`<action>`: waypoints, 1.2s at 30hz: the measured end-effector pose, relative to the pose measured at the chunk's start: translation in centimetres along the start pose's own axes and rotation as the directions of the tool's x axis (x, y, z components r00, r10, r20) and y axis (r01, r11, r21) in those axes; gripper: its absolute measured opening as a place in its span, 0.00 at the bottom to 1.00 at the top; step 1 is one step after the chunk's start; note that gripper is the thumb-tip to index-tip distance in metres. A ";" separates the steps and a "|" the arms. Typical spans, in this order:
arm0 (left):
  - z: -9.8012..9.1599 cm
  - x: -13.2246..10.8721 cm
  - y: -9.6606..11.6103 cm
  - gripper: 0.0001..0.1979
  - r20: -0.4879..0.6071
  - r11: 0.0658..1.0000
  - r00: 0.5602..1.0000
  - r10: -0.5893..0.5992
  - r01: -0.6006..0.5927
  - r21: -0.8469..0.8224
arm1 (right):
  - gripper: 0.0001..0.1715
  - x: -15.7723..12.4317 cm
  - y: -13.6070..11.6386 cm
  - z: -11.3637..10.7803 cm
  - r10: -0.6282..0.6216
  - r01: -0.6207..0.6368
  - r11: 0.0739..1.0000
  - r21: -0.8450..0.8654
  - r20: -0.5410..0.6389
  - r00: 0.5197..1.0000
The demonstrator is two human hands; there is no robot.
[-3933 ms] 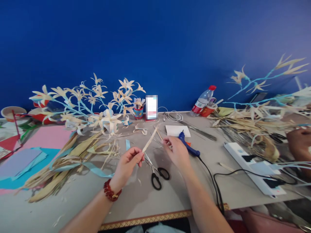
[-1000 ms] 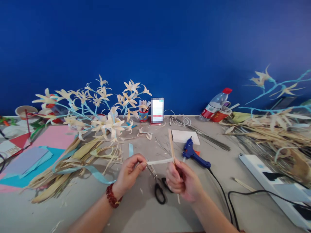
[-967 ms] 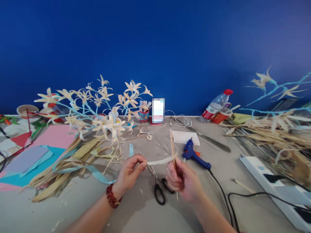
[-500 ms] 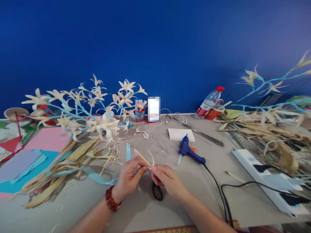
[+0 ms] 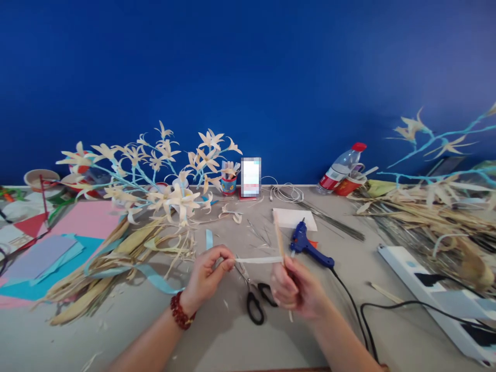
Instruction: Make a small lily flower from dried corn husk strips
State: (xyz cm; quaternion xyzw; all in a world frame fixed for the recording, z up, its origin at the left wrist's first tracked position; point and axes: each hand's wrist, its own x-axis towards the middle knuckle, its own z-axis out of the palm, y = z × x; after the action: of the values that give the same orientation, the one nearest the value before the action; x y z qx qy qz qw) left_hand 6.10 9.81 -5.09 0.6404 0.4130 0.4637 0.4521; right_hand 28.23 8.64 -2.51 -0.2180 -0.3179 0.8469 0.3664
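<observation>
Stick (image 5: 279,236): since half a second ago it has gone from a slant between the two meeting hands to near upright, and the hands have drawn apart.
Right hand (image 5: 297,289): closed in a loose fist around the stick, thumb uppermost; the stick pokes out above and below, its top leaning slightly left.
Left hand (image 5: 209,275): thumb and forefinger pinched together on the end of a pale strip, the other fingers curled in.
Pale strip (image 5: 259,260): runs straight and nearly level from the left fingertips to the stick, just above the right fist; whether it wraps around the stick I cannot tell.
Scissors (image 5: 254,306): lie on the table (image 5: 228,343) below the strip, black handles toward the person, now uncovered again.
Glue gun (image 5: 310,244): blue, just beyond the right hand, its nozzle end by a white card (image 5: 289,217).
Bracelet (image 5: 180,311): dark red beads on the left wrist.
Dried husks (image 5: 101,263): heaped left of the left hand, with a light blue ribbon (image 5: 157,279) trailing across them.
</observation>
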 end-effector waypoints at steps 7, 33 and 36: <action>0.8 -0.2 0.7 0.10 -0.024 0.937 0.980 -0.198 0.182 -0.298 | 0.24 1.2 1.2 0.9 -0.298 0.193 0.933 -0.303 -0.355 0.886; 2.4 -1.2 1.0 0.10 0.197 0.773 0.935 -0.294 0.354 -0.526 | 0.16 1.9 3.2 1.3 -0.199 0.070 0.917 -0.393 -0.296 0.934; 2.2 -0.9 1.6 0.10 0.205 0.688 0.928 -0.310 0.368 -0.625 | 0.15 1.8 2.9 1.3 -0.238 0.115 0.928 -0.354 -0.326 0.915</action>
State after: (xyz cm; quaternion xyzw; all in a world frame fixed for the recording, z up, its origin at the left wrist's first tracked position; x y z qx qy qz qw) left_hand 8.23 8.10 -4.15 0.3730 0.3165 0.4597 0.7412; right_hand 24.93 8.04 -3.87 -0.3984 -0.3993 0.6901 0.4534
